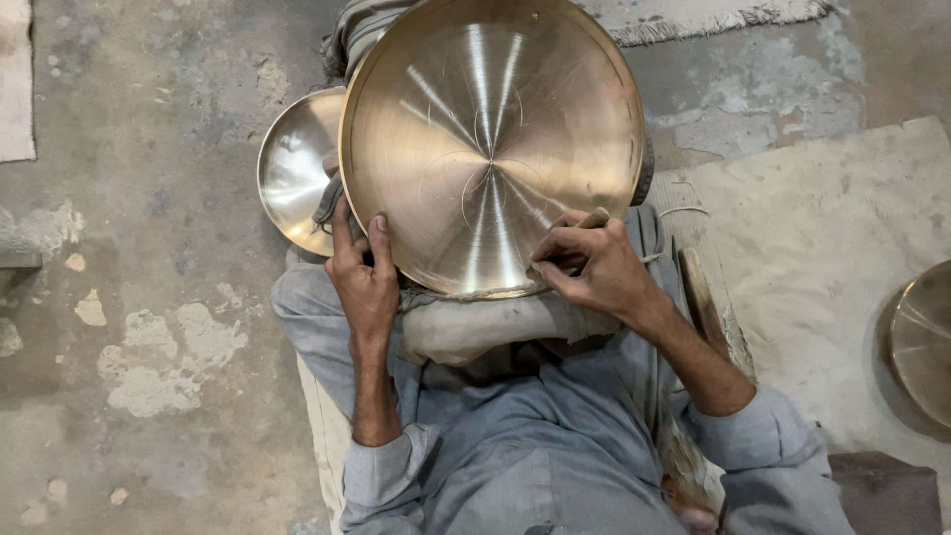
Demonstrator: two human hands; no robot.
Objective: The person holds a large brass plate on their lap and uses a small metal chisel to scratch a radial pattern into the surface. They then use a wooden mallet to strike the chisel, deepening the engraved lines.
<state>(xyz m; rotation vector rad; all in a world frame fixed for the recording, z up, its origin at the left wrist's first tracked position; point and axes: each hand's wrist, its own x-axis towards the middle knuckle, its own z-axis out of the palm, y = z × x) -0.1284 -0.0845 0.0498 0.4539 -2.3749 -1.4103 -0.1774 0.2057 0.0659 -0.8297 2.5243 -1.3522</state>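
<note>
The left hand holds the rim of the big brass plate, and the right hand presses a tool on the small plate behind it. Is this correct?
Not quite. In the head view the right hand presses its tool on the big brass plate itself, not the small plate. The left hand does hold the big plate's rim.

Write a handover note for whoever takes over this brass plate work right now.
Left hand: grips the near-left rim of the large brass plate, steadying it on the lap.
Right hand: presses a small tool onto the plate's lower right face.
Smaller brass dish lies behind the plate, on the left; another dish sits at the right edge.
Done: curved scribed lines cross the plate's centre.
Left: I cannot tell how much marking remains.
</note>
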